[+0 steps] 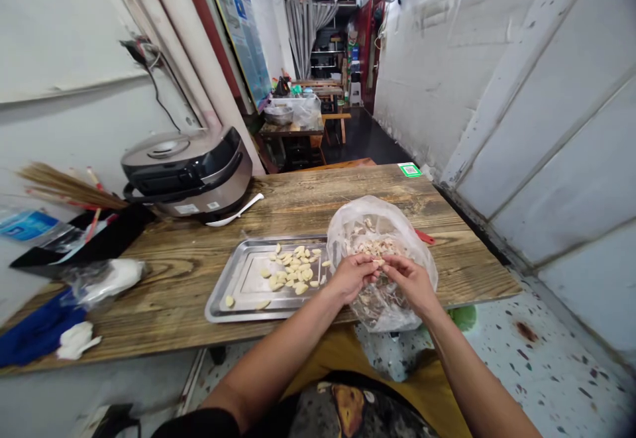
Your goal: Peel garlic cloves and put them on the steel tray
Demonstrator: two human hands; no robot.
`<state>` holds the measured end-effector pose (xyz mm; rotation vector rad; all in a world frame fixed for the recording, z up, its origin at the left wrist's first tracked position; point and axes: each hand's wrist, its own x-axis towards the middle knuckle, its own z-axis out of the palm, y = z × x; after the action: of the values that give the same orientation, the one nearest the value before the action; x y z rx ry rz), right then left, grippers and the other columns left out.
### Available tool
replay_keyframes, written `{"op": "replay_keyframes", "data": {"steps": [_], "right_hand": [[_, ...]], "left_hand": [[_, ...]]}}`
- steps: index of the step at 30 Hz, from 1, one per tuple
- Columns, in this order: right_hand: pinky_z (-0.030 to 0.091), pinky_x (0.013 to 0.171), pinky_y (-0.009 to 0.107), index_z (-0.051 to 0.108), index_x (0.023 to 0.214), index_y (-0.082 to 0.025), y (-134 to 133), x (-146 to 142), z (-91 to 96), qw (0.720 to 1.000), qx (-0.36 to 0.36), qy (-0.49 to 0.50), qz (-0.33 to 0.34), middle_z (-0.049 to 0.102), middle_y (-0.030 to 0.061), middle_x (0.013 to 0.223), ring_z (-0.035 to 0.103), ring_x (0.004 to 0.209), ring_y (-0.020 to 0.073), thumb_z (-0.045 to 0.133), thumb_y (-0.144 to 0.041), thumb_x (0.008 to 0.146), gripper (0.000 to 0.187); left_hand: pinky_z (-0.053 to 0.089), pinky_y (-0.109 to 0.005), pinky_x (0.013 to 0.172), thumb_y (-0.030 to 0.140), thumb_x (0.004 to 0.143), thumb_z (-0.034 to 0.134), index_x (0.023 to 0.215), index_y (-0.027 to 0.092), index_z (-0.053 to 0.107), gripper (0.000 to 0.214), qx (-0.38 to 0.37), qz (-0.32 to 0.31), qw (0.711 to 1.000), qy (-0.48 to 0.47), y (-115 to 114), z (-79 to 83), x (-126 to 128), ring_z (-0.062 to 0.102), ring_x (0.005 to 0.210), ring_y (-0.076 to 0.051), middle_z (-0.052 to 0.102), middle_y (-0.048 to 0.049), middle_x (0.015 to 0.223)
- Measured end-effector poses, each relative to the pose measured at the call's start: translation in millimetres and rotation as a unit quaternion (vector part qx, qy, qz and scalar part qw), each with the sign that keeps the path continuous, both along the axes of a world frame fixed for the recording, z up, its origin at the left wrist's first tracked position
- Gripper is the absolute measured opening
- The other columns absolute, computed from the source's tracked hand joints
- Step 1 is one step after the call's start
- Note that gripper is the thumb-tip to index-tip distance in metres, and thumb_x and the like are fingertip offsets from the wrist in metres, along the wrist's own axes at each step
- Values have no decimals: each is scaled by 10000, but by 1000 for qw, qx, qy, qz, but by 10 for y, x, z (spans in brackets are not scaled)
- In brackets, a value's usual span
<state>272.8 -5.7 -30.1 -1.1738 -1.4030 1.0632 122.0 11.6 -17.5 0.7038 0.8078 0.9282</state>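
Observation:
My left hand (pixel 354 275) and my right hand (pixel 408 279) meet over an open clear plastic bag (pixel 377 226) full of garlic skins and cloves at the table's near edge. Both hands are closed in a pinch around a small garlic clove (pixel 378 262) held between the fingertips. Just left of the bag lies a metal tray (pixel 243 285) with several peeled garlic cloves (pixel 294 271) piled toward its right side.
A rice cooker (pixel 191 173) with a white spoon stands at the back left of the wooden table (pixel 318 199). Chopsticks in a black holder (pixel 79 226), plastic packets and a blue cloth (pixel 40 332) lie at the left. A white wall runs along the right.

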Motion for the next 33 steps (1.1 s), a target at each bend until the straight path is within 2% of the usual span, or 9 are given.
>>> {"op": "replay_keyframes", "data": {"steps": [2, 5, 8, 11, 13, 17, 24, 30, 33], "right_hand": [[489, 739, 325, 666, 959, -183, -18, -17, -2, 1000, 11, -3, -19, 677, 59, 904, 615, 817, 196, 623, -359, 748, 277], [483, 795, 327, 685, 933, -199, -46, -39, 0, 994, 79, -49, -65, 666, 61, 960, 602, 906, 204, 608, -355, 771, 238], [515, 715, 302, 658, 979, -197, -76, -51, -8, 985, 102, -105, -92, 670, 61, 942, 628, 801, 183, 574, -348, 801, 248], [533, 667, 288, 616, 1028, -197, -99, -53, -32, 972, 127, -174, -93, 679, 55, 906, 642, 717, 166, 539, -307, 829, 240], [539, 708, 300, 600, 1045, -199, -105, -46, -54, 957, 172, -217, -82, 678, 61, 926, 650, 764, 174, 516, -274, 845, 230], [533, 802, 345, 584, 1090, -193, -94, -13, -85, 919, 256, -290, -70, 669, 84, 1002, 646, 885, 197, 480, -239, 869, 249], [523, 872, 363, 602, 1095, -184, -73, 63, -83, 878, 314, -362, -9, 650, 104, 1083, 612, 1016, 209, 436, -180, 890, 264], [532, 854, 358, 603, 1081, -174, -93, 94, -194, 860, 337, -383, 5, 660, 111, 1056, 625, 989, 212, 436, -181, 893, 251], [534, 837, 346, 601, 1068, -186, -112, 82, -177, 865, 330, -378, -12, 669, 98, 1027, 641, 945, 204, 444, -191, 893, 235]], "left_hand": [[421, -153, 521, 187, 578, 778, 826, 86, 671, 288, -17, 2, 1000, -18, -11, 28, 0, 528, 531, -54, 616, -19, 642], [414, -151, 491, 191, 597, 767, 855, 72, 678, 298, -19, 8, 1000, -19, -31, 45, 29, 524, 521, -51, 644, -49, 693], [400, -165, 467, 203, 620, 739, 889, 92, 673, 299, 21, 64, 996, 53, -49, 14, 69, 507, 486, -60, 640, -25, 639], [383, -179, 456, 227, 638, 705, 833, 110, 684, 228, 100, 122, 976, 151, -67, -37, 86, 489, 460, -74, 598, 12, 539], [389, -189, 463, 259, 662, 673, 783, 112, 692, 191, 136, 116, 968, 179, -81, -56, 79, 489, 463, -82, 593, 13, 531], [407, -204, 478, 291, 698, 615, 761, 121, 692, 196, 159, 83, 962, 204, -107, -36, 50, 495, 466, -94, 582, 17, 521], [367, -189, 435, 279, 714, 576, 660, 121, 652, 183, 143, 62, 956, 250, -124, -40, 39, 471, 421, -82, 563, 22, 489], [349, -178, 437, 188, 657, 584, 591, 117, 625, 105, 146, 76, 942, 293, -125, -81, 80, 477, 432, -83, 544, 28, 466], [339, -176, 421, 164, 633, 596, 592, 116, 620, 68, 137, 79, 941, 300, -103, -59, 80, 460, 406, -78, 521, 41, 440]]}}
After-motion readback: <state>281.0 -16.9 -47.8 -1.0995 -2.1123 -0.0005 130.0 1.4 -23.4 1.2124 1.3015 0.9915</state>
